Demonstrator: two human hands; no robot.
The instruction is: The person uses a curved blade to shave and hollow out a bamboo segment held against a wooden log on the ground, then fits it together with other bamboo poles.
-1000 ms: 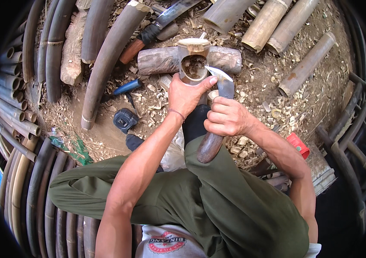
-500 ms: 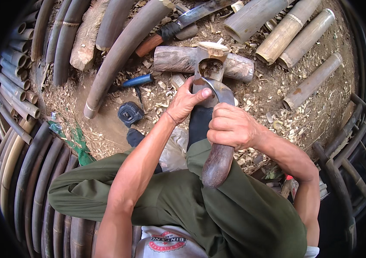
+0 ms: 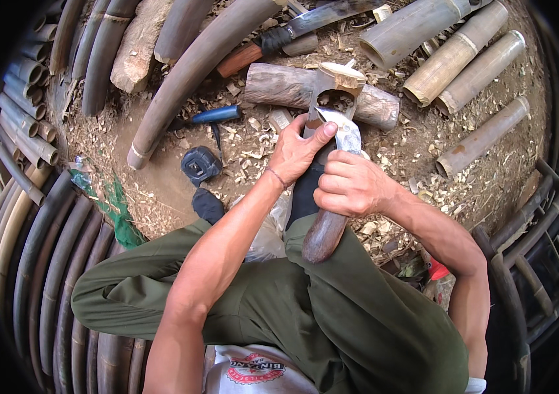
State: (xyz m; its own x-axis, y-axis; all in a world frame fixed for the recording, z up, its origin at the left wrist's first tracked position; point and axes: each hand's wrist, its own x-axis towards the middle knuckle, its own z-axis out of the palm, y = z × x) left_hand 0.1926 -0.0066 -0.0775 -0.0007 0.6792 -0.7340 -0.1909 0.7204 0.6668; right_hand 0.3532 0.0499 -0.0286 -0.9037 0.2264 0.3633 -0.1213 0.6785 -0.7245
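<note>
My right hand (image 3: 353, 184) is wrapped round the neck of a heavy curved knife. Its dark wooden handle (image 3: 324, 236) sticks out below my fist, above my knee. The shiny blade (image 3: 348, 136) rests at the lower edge of an opening cut in a bamboo piece (image 3: 343, 76). My left hand (image 3: 298, 154) grips that piece from the left, the thumb lying close to the blade, perhaps touching it. Pale chips show inside the opening. The bamboo leans against a short log (image 3: 278, 85) on the ground. Its lower end is hidden by my hands.
A machete (image 3: 292, 34) lies beyond the log. To the left are a blue-handled tool (image 3: 216, 114), a tape measure (image 3: 201, 165) and a long curved bamboo pole (image 3: 194, 82). Cut bamboo tubes (image 3: 483, 135) lie at the right, bamboo stacks (image 3: 63, 262) at the left. Wood chips litter the ground.
The knife has moved up and away from me along the bamboo, and its blade has turned to show a bright face. My left hand keeps its grip. The view has shifted slightly.
</note>
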